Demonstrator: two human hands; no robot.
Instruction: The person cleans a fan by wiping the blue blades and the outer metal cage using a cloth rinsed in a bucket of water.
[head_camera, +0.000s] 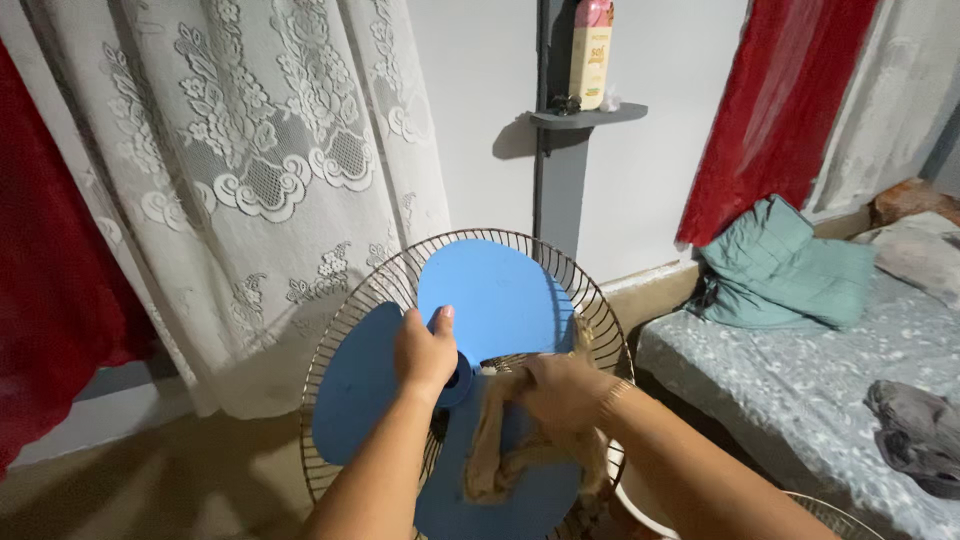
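Left hand (425, 352): fingers closed over the hub of the blue fan blade (495, 295), thumb up, gripping at the centre where the three lobes meet. Looks to be bracing the blade against turning

Right hand (562, 392): closed around a bunched tan rag (505, 450), pressed onto the lower right lobe, just beside the hub. Loose end of rag hangs down over the lowest lobe

Blade sits inside the rear wire guard (352, 300); front guard is off, blade face fully exposed. A second ring of wire mesh (835, 512) shows at the lower right edge, partly out of frame; cannot tell whether it is the front guard

Surroundings: white lace curtain (250, 150) close behind the fan on the left, red curtain (55, 270) at far left. Grey wall shelf (588, 117) above carries a bottle (592, 50). Bed (800, 370) to the right with a green folded cloth (790, 268) and grey clothing (915, 430) on it

Risks, as judged:
- Dangling rag end could snag in the guard wires if the wipe runs to the blade tip
- If the left grip slackens, the blade may spin under the rag pressure and catch fingers against the wires
- Hard pressure near a lobe tip could flex or crack the plastic
- Fan base is out of view; a push could tip it back into the lace curtain
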